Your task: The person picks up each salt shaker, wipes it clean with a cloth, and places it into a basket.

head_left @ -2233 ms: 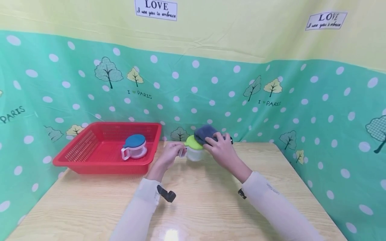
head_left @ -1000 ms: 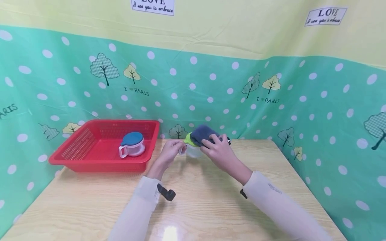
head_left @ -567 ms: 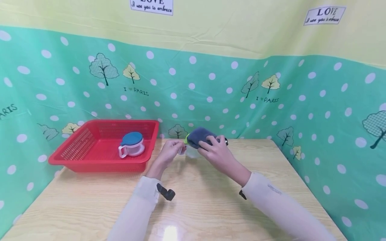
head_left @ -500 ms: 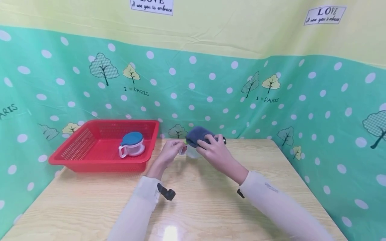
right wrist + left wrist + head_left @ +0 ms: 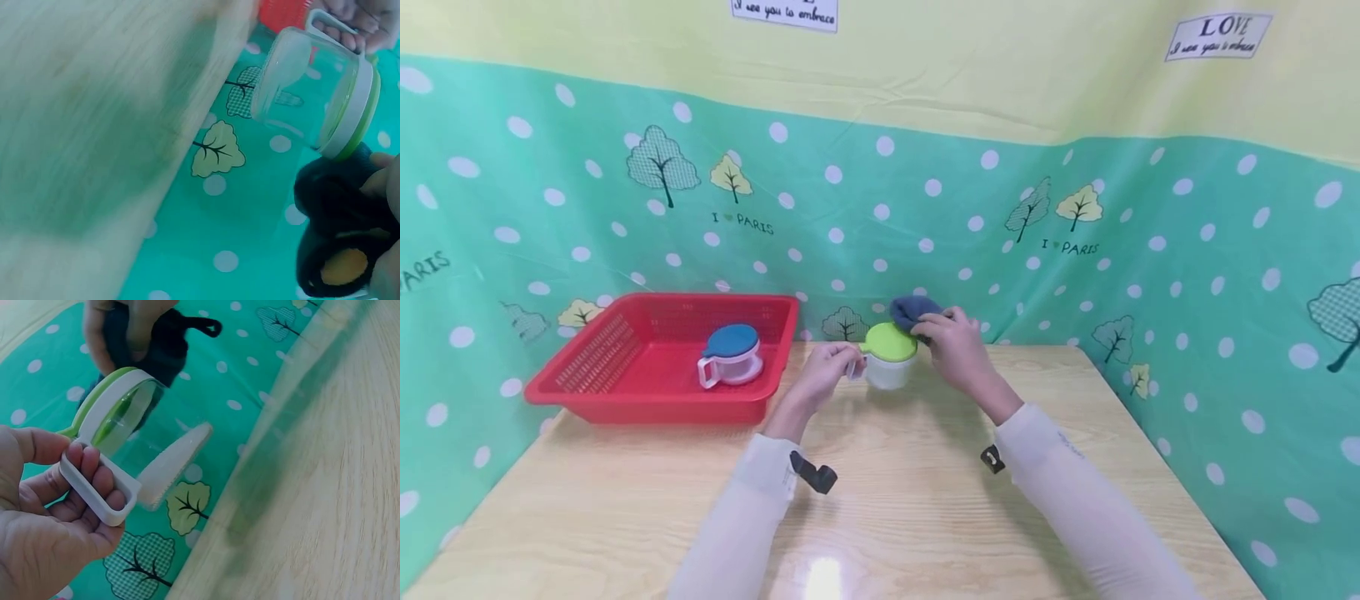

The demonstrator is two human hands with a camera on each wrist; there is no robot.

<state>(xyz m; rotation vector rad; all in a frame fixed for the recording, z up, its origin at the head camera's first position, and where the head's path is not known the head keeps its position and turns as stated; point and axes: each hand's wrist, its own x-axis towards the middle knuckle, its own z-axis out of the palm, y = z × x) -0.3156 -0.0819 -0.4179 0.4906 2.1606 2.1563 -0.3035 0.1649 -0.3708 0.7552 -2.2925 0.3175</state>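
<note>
In the head view, a clear jar [image 5: 889,372] with a bright green lid [image 5: 889,342] and a white rim is held near the back of the table. My left hand [image 5: 823,373] grips its white handle [image 5: 115,514], fingers curled through the loop in the left wrist view. At the lid's right rear edge, my right hand [image 5: 958,348] holds a bunched dark blue cloth [image 5: 913,310]. The right wrist view shows that cloth [image 5: 331,194] against the lid's rim, and the jar tilted relative to the camera. Part of the right hand's fingers is hidden.
To the left stands a red plastic basket [image 5: 655,408]. Inside it is a similar jar with a blue lid [image 5: 732,342] and a pale handle. A polka-dot curtain [image 5: 880,192] hangs behind and beside the wooden table [image 5: 880,517].
The cloth swept left across the green lid until it covered it. Now my right hand has drawn it back to the right, uncovering the lid. My left hand keeps its hold on the handle.
</note>
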